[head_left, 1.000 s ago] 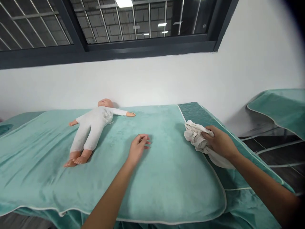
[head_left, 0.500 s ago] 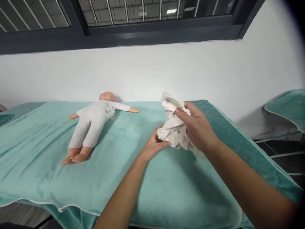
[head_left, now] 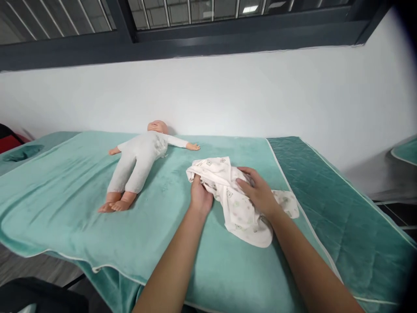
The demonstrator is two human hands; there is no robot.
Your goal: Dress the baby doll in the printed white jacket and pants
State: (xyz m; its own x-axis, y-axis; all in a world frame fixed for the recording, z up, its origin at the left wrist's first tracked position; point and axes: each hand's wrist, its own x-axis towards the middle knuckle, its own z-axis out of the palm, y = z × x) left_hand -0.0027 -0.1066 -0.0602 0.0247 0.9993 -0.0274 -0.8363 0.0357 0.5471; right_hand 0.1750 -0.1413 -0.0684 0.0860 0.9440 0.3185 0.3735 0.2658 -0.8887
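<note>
A white baby garment (head_left: 239,208) with a small animal print lies loosely spread on the green cover, with a sleeve-like end (head_left: 286,202) reaching right. My left hand (head_left: 200,195) grips its left part, the fingertips tucked under a fold and hidden. On its upper right, my right hand (head_left: 259,193) holds the cloth, thumb on top and index finger along the far edge. To the left, a baby doll (head_left: 138,154) in a white suit lies on its back, head towards the wall, one arm stretched out to the right.
The light green cover (head_left: 81,182) drapes over the bed's front edge. A darker quilted sheet (head_left: 342,208) shows at the right. Behind the bed stands a white wall (head_left: 211,95) below a barred window (head_left: 195,17). A dark object (head_left: 42,295) sits at the bottom left.
The bunched-up garment has come down onto the bed and is now spread out, its print showing. Both hands have lowered with it. The view has shifted slightly to the left.
</note>
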